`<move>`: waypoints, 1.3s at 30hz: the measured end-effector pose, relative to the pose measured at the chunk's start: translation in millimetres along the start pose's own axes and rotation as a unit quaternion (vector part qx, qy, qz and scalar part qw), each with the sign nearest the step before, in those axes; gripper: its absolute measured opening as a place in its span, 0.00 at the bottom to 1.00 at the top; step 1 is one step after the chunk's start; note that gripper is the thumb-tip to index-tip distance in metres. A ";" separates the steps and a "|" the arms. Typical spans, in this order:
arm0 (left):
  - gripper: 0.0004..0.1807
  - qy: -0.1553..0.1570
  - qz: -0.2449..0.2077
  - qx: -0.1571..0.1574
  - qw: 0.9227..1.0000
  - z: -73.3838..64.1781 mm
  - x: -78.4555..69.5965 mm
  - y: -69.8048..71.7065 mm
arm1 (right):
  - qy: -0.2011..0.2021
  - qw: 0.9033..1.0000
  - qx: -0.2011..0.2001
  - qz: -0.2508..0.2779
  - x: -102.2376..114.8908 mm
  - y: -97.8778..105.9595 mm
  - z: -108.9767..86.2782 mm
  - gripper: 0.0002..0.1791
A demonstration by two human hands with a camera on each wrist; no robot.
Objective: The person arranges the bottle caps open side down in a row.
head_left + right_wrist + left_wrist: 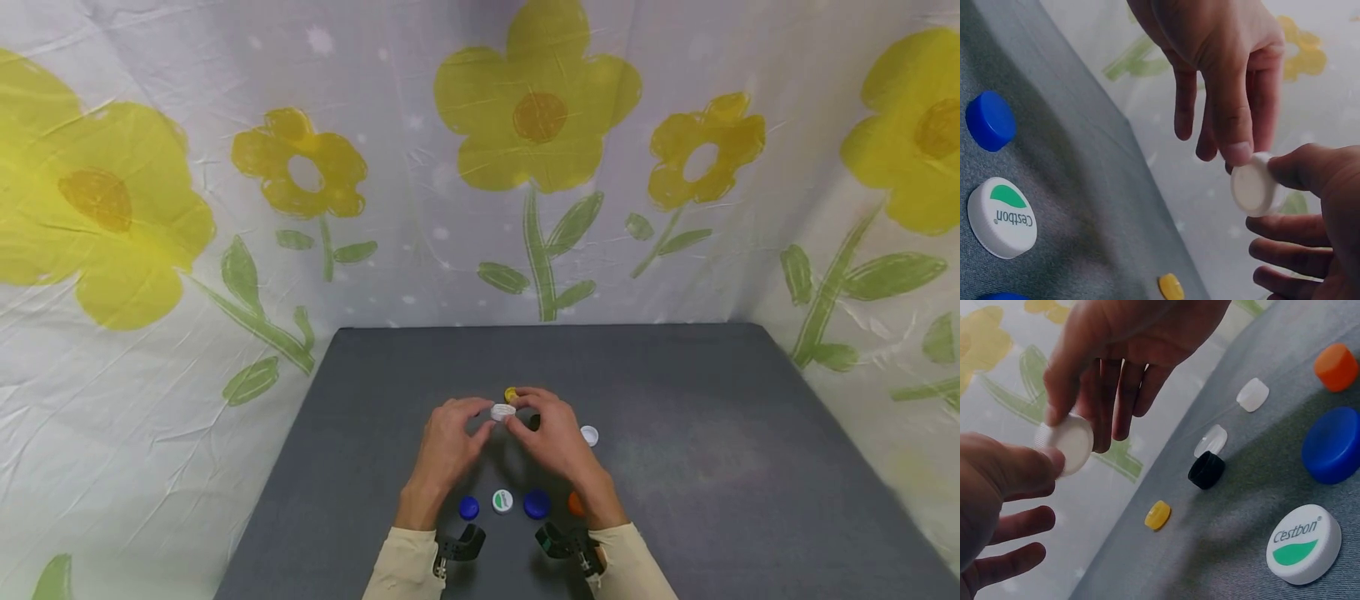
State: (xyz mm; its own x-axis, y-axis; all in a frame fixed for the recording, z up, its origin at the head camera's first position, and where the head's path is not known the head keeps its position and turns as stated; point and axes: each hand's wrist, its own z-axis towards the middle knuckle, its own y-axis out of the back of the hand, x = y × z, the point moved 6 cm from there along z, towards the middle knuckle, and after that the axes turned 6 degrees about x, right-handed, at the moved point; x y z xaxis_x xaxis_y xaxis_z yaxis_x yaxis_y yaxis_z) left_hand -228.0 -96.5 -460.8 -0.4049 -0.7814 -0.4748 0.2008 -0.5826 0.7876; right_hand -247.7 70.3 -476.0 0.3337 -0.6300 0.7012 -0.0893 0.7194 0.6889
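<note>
A round white bottle cap (502, 412) with a ridged side is held up above the dark table, between both hands. My left hand (445, 446) pinches it from the left, thumb and fingertips at its rim. From the right, my right hand (553, 433) pinches the same cap. In the left wrist view the plain face of the white cap (1074, 445) shows, and the other fingers of both hands are spread away from it. Beyond the right hand's fingers lies a yellow cap (511, 394); a black cap (535, 422) is partly hidden by that hand.
Nearer me on the table (712, 500) lie a small blue cap (468, 507), a white cap marked Cestbon (502, 501), a larger blue cap (536, 504) and a partly covered orange cap (576, 504). Another white cap (1253, 395) and a translucent cap (1211, 441) lie near the black one.
</note>
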 end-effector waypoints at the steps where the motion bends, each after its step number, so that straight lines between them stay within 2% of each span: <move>1: 0.14 -0.001 -0.001 -0.003 1.000 -0.4 0.7 -0.5 | -0.003 1.000 0.002 0.008 -0.8 -0.5 0.0 0.15; 7: 0.10 0.005 -0.016 -0.013 1.000 -0.2 4.3 -1.3 | -0.001 0.999 -0.003 0.043 -2.9 0.1 0.4 0.17; 11: 0.10 0.030 -0.073 -0.005 0.997 -0.1 7.2 0.1 | 0.024 0.999 -0.025 0.037 -0.5 4.1 -0.2 0.16; 13: 0.10 0.043 -0.111 -0.001 0.993 0.5 8.6 1.0 | 0.047 0.998 -0.038 0.022 2.2 6.2 -0.8 0.16; 16: 0.10 0.059 -0.155 0.005 0.986 1.6 10.8 1.9 | 0.085 0.995 -0.055 -0.006 7.2 8.3 -1.3 0.22; 20: 0.10 0.083 -0.207 0.013 0.975 1.4 15.2 1.1 | 0.120 0.990 -0.068 -0.018 11.4 8.0 -2.7 0.28; 25: 0.10 0.091 -0.276 0.019 0.957 0.7 19.6 -0.2 | 0.156 0.984 -0.083 -0.003 16.1 9.4 -5.3 0.27; 29: 0.11 0.094 -0.298 0.025 0.950 0.7 20.7 -0.5 | 0.165 0.983 -0.084 0.002 17.4 11.1 -6.0 0.26; 34: 0.14 0.097 -0.275 0.031 0.956 -0.2 18.5 1.3 | 0.165 0.983 -0.084 -0.009 16.9 11.6 -6.3 0.25; 36: 0.14 0.093 -0.258 0.024 0.961 0.2 17.3 3.5 | 0.162 0.983 -0.086 -0.017 16.3 11.7 -6.3 0.24; 39: 0.15 0.070 -0.227 0.011 0.971 1.0 14.0 6.8 | 0.156 0.984 -0.087 -0.026 15.8 11.5 -6.3 0.24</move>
State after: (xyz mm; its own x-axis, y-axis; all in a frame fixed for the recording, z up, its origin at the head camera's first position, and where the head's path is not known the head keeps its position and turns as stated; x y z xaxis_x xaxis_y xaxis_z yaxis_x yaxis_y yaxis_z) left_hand -233.2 -111.2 -461.7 -0.3226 -0.4687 -0.8223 0.0106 -0.8705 0.4920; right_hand -237.6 70.5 -458.2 0.6075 -0.5666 0.5566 0.0891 0.7450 0.6611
